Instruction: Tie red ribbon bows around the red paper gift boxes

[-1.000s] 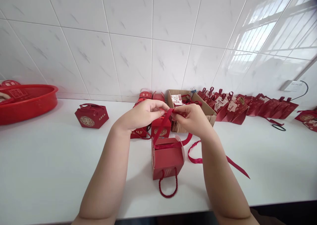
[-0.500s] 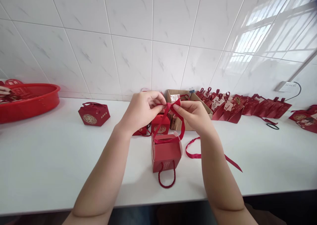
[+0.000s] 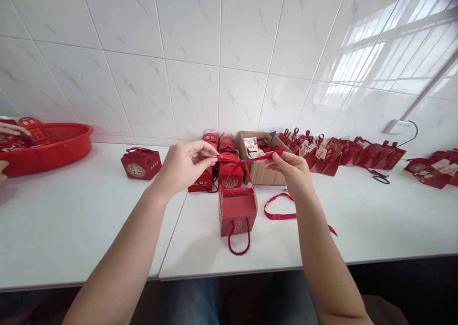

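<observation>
A small red gift box (image 3: pixel 238 215) stands on the white table, its rope handle hanging down the near side. From its top rises a red ribbon (image 3: pixel 255 158), crossed in a knot above the box and stretched sideways between my hands. My left hand (image 3: pixel 191 165) pinches one ribbon end between thumb and fingertips. The other end is pinched by my right hand (image 3: pixel 291 165), with a pointed tip sticking up past the fingers. Behind the box stand several more red gift boxes (image 3: pixel 230 176), partly hidden by my left hand.
An open cardboard box (image 3: pixel 268 174) holds red items and tags. A loose ribbon (image 3: pixel 281 216) lies partly under my right forearm. Several red bags (image 3: pixel 327 160) line the wall at right. At left are another red box (image 3: pixel 140 164) and a red basin (image 3: pixel 71 146) with another person's hand (image 3: pixel 12 129).
My hands have moved apart, pulling the ribbon ends outward so the loop has drawn into a crossing above the box. The view has shifted slightly.
</observation>
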Motion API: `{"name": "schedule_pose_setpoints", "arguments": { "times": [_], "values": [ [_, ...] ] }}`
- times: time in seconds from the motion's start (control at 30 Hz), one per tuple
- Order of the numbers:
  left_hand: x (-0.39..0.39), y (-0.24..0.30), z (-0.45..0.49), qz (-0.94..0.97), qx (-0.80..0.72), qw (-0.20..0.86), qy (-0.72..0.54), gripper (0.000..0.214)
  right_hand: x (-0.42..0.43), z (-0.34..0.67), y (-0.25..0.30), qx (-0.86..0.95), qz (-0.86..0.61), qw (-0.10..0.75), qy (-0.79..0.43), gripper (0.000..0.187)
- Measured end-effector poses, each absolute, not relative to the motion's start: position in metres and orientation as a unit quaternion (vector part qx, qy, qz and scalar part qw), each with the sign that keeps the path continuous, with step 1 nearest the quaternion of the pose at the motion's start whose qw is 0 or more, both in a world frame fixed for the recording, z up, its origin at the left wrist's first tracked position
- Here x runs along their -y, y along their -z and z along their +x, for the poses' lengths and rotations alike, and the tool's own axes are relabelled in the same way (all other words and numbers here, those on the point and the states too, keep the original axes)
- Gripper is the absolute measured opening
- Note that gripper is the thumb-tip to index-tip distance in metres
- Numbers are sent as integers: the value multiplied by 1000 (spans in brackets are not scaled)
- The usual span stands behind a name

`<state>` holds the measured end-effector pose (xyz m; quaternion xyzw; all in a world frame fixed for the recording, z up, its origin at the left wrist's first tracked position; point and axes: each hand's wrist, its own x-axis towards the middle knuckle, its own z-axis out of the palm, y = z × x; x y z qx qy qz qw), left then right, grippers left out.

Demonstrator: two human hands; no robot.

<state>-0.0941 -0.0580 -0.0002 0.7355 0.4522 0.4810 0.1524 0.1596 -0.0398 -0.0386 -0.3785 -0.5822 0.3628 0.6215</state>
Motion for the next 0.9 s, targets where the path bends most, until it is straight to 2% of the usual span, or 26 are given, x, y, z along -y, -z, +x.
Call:
{"name": "schedule_pose_setpoints", "arguments": {
  "times": [0.33, 0.67, 0.9],
  "values": [
    [60, 50, -131, 673, -551, 164, -465, 25, 46, 187, 89, 435, -410, 666, -446, 28],
    [65, 98, -145, 630, -566, 276, -455, 25, 62, 211, 150, 373, -449, 623, -520, 31],
    [67, 108, -142, 597, -570, 316, -467, 23, 73, 212, 160, 342, -465, 628, -522, 31]
  ]
}}
